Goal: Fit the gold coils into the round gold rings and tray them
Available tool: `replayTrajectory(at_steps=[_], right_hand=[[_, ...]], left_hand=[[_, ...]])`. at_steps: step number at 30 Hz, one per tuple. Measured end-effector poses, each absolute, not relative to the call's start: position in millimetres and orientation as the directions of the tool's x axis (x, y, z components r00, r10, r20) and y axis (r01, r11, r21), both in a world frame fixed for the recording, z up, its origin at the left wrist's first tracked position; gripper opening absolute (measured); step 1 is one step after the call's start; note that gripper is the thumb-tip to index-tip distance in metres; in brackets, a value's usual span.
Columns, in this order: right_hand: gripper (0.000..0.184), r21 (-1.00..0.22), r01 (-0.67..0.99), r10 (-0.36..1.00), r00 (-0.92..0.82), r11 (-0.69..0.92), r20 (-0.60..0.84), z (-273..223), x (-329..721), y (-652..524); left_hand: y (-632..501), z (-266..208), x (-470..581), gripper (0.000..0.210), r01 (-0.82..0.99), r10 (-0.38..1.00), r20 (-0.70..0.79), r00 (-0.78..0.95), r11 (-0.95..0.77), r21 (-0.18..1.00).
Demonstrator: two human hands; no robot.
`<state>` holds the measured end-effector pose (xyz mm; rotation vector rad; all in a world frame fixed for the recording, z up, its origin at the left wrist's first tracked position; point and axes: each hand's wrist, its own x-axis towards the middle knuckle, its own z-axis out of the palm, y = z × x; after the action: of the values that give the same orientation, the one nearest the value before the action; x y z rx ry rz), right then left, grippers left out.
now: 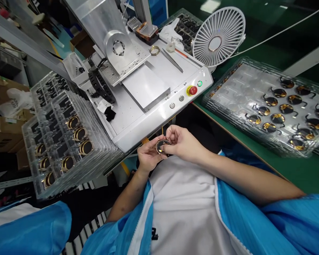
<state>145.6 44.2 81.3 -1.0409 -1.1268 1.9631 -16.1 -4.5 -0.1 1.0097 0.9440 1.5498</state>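
Observation:
Close to my chest, just off the front edge of the machine, my left hand (pixel 148 156) grips a round black watch case (pixel 162 145) with a gold-coloured rim. Curled over the same piece is my right hand (pixel 183 143), its fingers closed and a thumb or fingertip pressing on the dark face. Whether that hand also pinches a small part is hidden by its fingers. Behind both hands stands the white machine (pixel 138 131), with a red stop button (pixel 192 90) and a lit green button (pixel 200 83) on its front.
Stacked clear trays (pixel 93 170) with gold-rimmed round pieces stand at left. More trays (pixel 228 102), holding round parts with dark tails, lie at right on the green table (pixel 289 170). A white fan (pixel 219 37), tweezers (pixel 172 61) and a gold ring (pixel 154 50) are farther back. A co-worker's blue sleeve (pixel 42 226) shows at lower left.

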Motion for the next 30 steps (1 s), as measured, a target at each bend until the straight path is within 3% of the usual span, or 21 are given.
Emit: replayTrajectory(at_steps=[6, 12, 15, 21, 30], right_hand=[[0.033, -0.9, -0.139, 0.822, -0.483, -0.413, -0.302, 80.1, 144.8, 44.4], [0.037, -0.866, -0.19, 0.805, -0.5, -0.462, -0.319, 75.9, 144.0, 45.0], [0.045, -0.837, -0.198, 0.78, -0.515, -0.511, -0.355, 73.4, 146.2, 45.9], [0.054, -0.81, -0.005, 0.661, -0.581, -0.587, -0.475, 64.3, 154.9, 49.3], [0.069, -0.75, -0.121, 0.662, -0.573, -0.651, -0.483, 53.7, 148.6, 48.3]], left_hand=[[-5.3, -2.4, -15.2, 0.061, -0.222, 0.968, 0.194, -0.161, -0.227, 0.948], [-4.4, 0.5, -12.7, 0.057, -0.228, 0.948, 0.289, -0.132, -0.312, 0.922], [-5.3, -0.2, -12.1, 0.057, -0.212, 0.948, 0.28, -0.154, -0.308, 0.927], [-9.7, -3.2, -12.4, 0.057, -0.169, 0.956, 0.217, -0.196, -0.251, 0.953], [-10.3, -2.3, -11.7, 0.054, -0.214, 0.968, 0.195, -0.158, -0.226, 0.95]])
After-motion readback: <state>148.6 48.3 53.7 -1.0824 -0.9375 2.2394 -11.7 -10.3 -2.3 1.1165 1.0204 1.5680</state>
